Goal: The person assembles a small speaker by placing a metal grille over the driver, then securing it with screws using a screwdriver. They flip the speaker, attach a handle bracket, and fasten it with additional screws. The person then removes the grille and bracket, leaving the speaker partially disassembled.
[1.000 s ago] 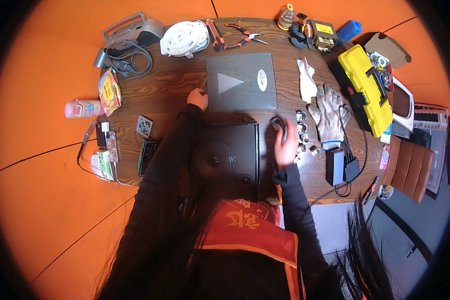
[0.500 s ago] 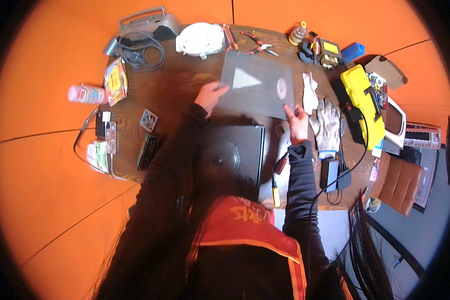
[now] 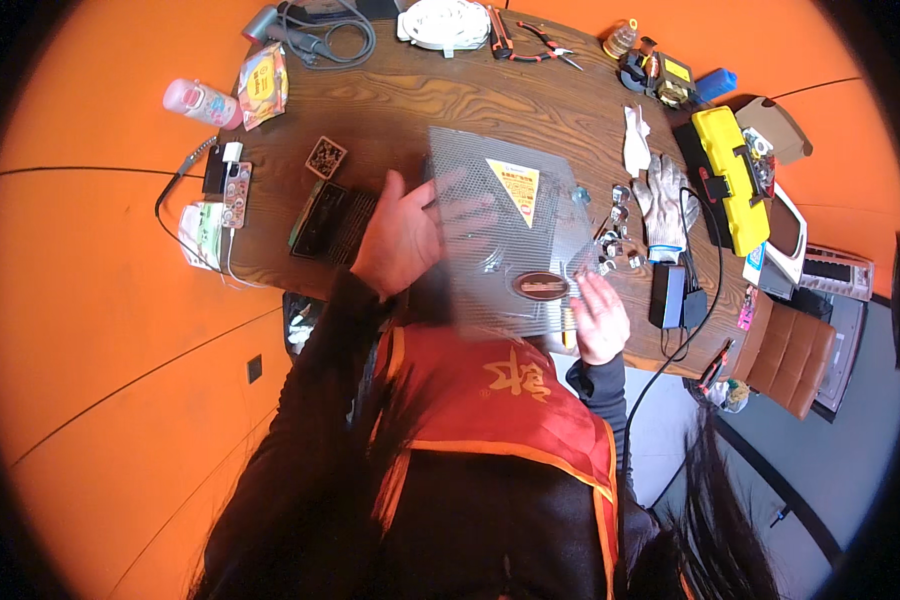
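Observation:
A thin, grey, see-through mesh cover (image 3: 470, 165) stands in front of me. It bears a yellow-and-white triangular label (image 3: 515, 190) and a dark oval badge (image 3: 541, 286). My right hand (image 3: 600, 318) grips the cover near its lower right edge. My left hand (image 3: 402, 242) is open at its left side, thumb apart; its blurred fingers show through the mesh. Most of the black box below is hidden by the cover. Several small shiny clear pieces (image 3: 618, 235) lie to the right of the cover.
Left on the wooden table (image 3: 390, 105) are a small fan (image 3: 325, 157), a dark circuit board (image 3: 335, 225) and a pink bottle (image 3: 202, 103). Pliers (image 3: 545, 45) lie at the back. Grey work gloves (image 3: 663, 210), a black adapter (image 3: 668, 295) and a yellow toolbox (image 3: 732, 180) are at right.
The mesh cover has come nearer to me and turned clockwise; its triangle now points down. My left hand has opened off the edge. The view has shifted toward the near side.

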The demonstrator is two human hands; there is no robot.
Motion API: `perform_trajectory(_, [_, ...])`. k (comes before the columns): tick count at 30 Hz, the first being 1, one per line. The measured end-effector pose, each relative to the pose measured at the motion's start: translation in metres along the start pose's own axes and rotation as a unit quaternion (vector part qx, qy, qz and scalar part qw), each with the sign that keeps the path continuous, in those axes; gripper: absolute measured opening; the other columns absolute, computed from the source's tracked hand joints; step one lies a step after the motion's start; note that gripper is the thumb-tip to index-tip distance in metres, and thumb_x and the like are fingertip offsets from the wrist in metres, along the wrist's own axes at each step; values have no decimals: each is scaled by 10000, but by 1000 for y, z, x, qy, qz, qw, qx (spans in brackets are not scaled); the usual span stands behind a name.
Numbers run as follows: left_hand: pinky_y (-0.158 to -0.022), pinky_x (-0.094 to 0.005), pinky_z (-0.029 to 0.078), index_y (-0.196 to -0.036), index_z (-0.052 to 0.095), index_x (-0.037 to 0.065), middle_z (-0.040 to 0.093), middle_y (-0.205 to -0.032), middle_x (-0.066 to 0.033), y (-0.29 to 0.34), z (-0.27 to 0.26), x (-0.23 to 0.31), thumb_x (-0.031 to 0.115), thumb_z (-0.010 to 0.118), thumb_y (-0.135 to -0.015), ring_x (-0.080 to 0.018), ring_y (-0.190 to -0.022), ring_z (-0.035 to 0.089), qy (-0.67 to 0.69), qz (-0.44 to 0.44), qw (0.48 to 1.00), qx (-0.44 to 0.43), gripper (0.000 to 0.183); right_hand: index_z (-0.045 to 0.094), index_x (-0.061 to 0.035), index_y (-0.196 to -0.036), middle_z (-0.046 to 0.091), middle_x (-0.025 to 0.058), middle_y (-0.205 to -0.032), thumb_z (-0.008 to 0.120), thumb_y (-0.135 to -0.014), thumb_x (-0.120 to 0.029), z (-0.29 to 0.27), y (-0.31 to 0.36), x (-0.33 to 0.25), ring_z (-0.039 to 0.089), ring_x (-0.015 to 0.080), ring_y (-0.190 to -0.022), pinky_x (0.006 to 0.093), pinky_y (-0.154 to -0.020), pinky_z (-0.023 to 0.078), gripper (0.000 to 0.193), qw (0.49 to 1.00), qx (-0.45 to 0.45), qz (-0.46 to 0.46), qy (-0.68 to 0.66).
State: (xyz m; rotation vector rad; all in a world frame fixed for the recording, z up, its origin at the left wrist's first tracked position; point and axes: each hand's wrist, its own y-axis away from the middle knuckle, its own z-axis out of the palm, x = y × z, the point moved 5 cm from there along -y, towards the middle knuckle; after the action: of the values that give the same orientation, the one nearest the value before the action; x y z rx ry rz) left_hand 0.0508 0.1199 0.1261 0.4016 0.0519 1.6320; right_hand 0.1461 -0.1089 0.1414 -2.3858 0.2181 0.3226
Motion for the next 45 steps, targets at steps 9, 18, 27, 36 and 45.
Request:
perform_trajectory(9, [-968,-416,397,-1315,300,6,441,-1281,-184,12,-10,0,13,408,-904,-296,-1162,471,-200,128,970,50,426,354,-83,-1334,462,201,-1276,594,-692,53,7,15,11,404,388,-1209,496,-1024,273,699,969,42,232,77])
perform_trajectory(18, [-997,-479,356,-1328,256,36,398,-1307,-211,-8,13,-6,-3,422,-895,-341,-1187,434,-192,235,953,1,466,344,-113,-1291,541,132,-1110,485,-925,-158,58,8,2,574,241,-968,393,-854,486,395,520,156,507,-670])
perform_trajectory(27, [-1067,-498,207,-1415,118,45,168,-1442,-244,25,-33,18,435,408,-923,-355,-1338,196,-331,179,925,52,692,296,-64,-1355,501,79,-1220,444,-929,-78,-7,-8,68,532,129,-1000,266,-828,457,452,720,206,433,-501])
perform_trajectory(36, [-937,-278,377,-1269,436,12,525,-1232,-141,29,-25,33,160,506,-914,-171,-1095,509,-651,255,709,91,391,385,-111,-1355,555,29,-1131,478,-928,-147,5,-68,102,518,81,-920,225,-804,428,438,884,-159,297,-323])
perform_trajectory(45, [-872,-298,453,-1148,481,-30,600,-1073,-118,-1,-44,6,140,466,-932,-172,-968,584,-565,136,811,61,276,408,-88,-1332,532,70,-1232,479,-930,-152,55,-125,88,490,138,-1129,262,-959,376,413,904,-327,121,-246])
